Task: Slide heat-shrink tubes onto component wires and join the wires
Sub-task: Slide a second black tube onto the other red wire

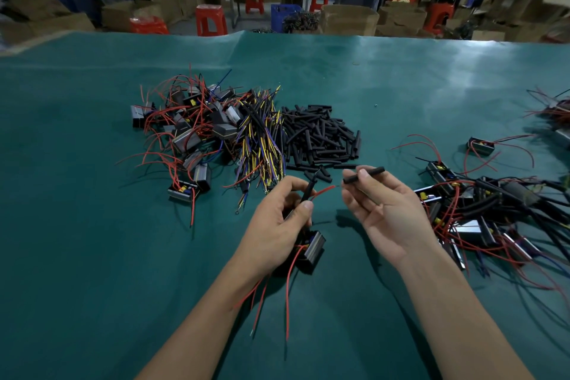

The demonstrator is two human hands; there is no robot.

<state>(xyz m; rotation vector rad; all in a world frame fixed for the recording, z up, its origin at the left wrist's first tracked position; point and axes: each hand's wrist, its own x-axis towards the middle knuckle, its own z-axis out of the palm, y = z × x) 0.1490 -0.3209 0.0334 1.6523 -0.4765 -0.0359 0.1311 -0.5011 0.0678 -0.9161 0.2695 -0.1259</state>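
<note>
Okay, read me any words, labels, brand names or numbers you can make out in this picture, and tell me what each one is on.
No text can be read anywhere in this picture.
Component gripped by the left hand: no label visible.
Heat-shrink tube pinched by the right hand: plain black, no print visible.
Pile of components: yellow spots only, too small to read.
Cardboard boxes and blue crates behind the table: too blurred to tell any markings.
</note>
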